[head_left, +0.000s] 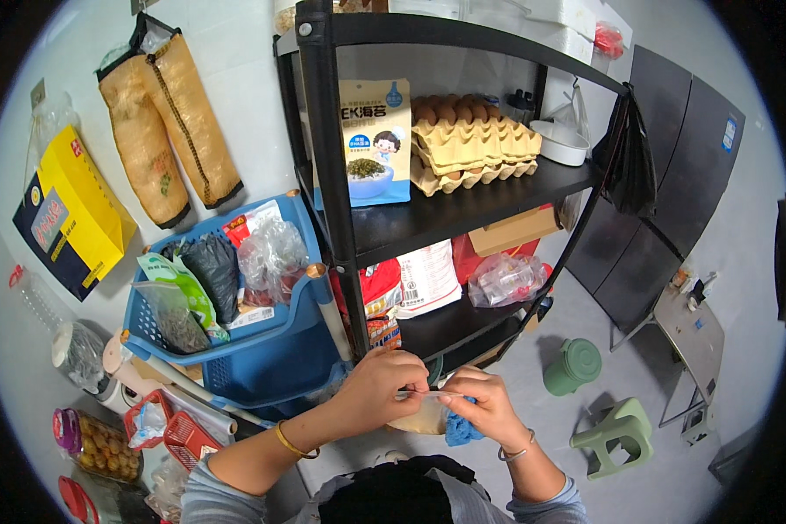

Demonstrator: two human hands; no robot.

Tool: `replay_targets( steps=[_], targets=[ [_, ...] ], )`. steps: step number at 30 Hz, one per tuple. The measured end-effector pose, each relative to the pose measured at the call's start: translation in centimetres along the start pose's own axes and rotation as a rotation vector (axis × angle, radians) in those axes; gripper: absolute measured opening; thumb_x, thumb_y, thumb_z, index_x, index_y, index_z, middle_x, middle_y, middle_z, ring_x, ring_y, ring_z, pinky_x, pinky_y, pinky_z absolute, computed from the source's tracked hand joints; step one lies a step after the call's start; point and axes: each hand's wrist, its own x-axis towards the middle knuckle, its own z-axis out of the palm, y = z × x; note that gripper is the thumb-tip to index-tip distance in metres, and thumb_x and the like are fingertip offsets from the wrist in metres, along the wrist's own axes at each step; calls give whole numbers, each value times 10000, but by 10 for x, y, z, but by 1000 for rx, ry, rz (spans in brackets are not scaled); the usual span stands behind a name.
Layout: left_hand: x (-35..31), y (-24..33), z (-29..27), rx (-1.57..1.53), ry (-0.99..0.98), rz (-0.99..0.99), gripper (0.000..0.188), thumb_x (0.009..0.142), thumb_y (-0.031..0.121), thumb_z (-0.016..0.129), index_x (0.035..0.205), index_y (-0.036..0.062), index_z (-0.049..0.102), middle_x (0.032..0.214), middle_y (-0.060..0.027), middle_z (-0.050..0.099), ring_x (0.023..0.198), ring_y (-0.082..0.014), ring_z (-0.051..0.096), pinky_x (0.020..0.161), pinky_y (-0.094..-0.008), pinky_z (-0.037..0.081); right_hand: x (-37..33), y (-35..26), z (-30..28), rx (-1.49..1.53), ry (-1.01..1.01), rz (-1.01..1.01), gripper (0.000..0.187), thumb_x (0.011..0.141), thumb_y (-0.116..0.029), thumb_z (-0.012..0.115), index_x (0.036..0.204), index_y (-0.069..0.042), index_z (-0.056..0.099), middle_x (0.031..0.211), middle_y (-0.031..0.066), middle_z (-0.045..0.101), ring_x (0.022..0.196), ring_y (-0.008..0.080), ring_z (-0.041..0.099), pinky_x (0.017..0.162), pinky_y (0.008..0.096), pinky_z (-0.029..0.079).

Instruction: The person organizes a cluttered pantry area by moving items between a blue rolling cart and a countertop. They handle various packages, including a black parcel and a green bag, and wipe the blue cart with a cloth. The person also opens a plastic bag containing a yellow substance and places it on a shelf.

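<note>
In front of the black shelf [489,196], my two hands are raised close together. My left hand [382,389] has its fingers closed on the top edge of a see-through plastic bag [421,421]. The same edge is pinched on the other side by my right hand [487,403]. Something pale shows through the bag, too unclear to name. A crumpled blue cloth [463,426] hangs under my right hand, seemingly tucked in its fingers. Over the bag, on the shelf, stand a blue-and-beige food pouch [375,144] and egg trays [476,148] with brown eggs.
A blue plastic basket rack [271,371] stands at the left, filled with bags. Jars and small red baskets [188,439] are at the lower left. On the floor to the right are a green bin [573,367] and a green stool [616,437]; a table [690,336] lies beyond.
</note>
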Motion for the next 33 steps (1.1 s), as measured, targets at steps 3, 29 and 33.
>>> replay_targets(
  steps=[3,29,33],
  targets=[
    [1,-2,1,11,57,32,77,713,113,622,724,64,562,771,-35,571,787,-211,556,741,-339,402,-2,1,0,7,-4,38,131,770,-97,635,763,24,585,695,101,541,640,242,503,579,328,408],
    [-69,-4,15,326,155,-181,133,747,186,609,821,99,542,832,-43,518,865,-221,538,749,-354,398,14,6,61,-58,-272,23,117,751,-107,666,784,4,650,811,116,618,718,260,577,649,327,458],
    [-96,-3,12,344,209,-264,144,741,184,610,839,99,549,839,-45,525,863,-224,538,754,-356,402,21,1,83,7,-344,1,103,754,-87,656,800,4,658,793,114,619,723,247,579,650,319,457]
  ],
)
